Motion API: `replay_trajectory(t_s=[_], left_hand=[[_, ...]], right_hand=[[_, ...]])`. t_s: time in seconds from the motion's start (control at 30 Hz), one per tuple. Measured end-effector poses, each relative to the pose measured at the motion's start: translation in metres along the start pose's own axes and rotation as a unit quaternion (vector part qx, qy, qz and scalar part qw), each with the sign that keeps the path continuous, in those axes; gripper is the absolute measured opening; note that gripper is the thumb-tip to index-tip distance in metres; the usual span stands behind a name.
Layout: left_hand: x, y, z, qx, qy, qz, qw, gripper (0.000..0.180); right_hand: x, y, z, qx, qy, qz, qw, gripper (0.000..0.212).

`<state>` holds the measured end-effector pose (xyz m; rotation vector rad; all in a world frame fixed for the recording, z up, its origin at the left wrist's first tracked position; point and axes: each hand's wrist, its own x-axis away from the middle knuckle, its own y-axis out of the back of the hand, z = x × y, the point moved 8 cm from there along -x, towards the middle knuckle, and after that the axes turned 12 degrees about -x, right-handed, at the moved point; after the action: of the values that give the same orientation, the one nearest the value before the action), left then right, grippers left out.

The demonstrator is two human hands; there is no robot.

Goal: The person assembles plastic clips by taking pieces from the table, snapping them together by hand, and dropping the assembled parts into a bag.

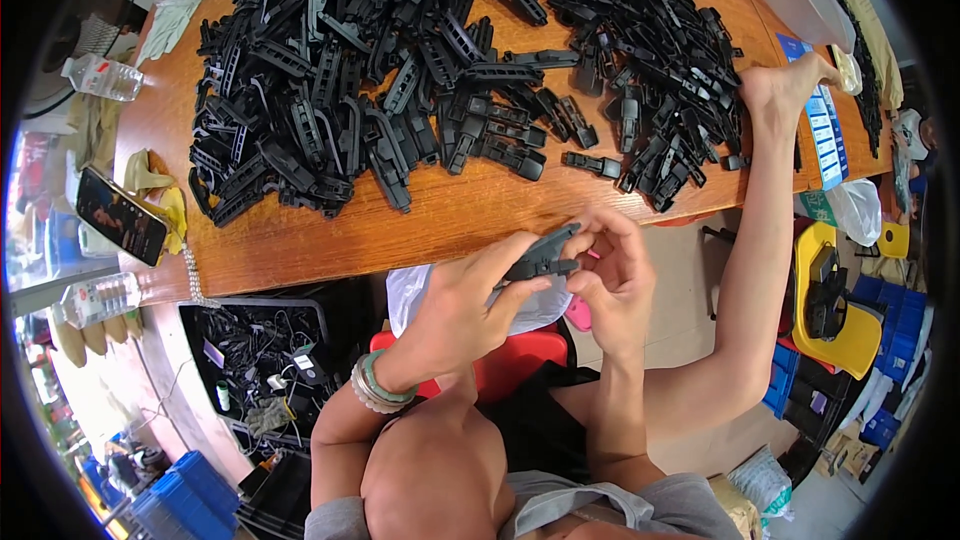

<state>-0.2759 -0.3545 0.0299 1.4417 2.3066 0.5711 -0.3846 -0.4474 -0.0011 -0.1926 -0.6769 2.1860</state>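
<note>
My left hand (455, 305) is closed on a black plastic part (543, 258) just off the near edge of the table, thumb below and fingers behind it. At the part's right end, the curled fingers and thumb of my right hand (618, 275) pinch it; the fingertips partly hide that end. Beyond my hands lies a big heap of long, ribbed black plastic pieces (325, 90). To its right is a second heap of smaller black plastic clips (670, 80). A few loose clips (592, 164) lie at the near side of the heaps.
A phone (120, 215) leans at the wooden table's (300, 250) left end, near a clear bottle (102, 77). My bent leg (750, 270) rises on the right, foot against the table. Below the left side stands a black bin (255, 360) of parts. A yellow chair (835, 315) is farther right.
</note>
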Motion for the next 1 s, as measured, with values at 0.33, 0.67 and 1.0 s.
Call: replay_trajectory(t_s=[0.33,0.67,1.0], left_hand=[[0.004,0.0,-0.012,-0.032,-0.042,0.001,0.999,0.037],[0.005,-0.002,-0.013,-0.084,-0.051,-0.033,0.995,0.035],[-0.001,-0.002,0.0,-0.028,-0.055,0.023,0.998,0.032]], right_hand=[[0.006,-0.002,-0.001,0.067,0.013,0.05,0.996,0.037],[0.006,0.005,-0.011,0.031,0.02,0.027,0.999,0.024],[0.0,0.003,-0.01,0.052,0.041,0.082,0.994,0.027]])
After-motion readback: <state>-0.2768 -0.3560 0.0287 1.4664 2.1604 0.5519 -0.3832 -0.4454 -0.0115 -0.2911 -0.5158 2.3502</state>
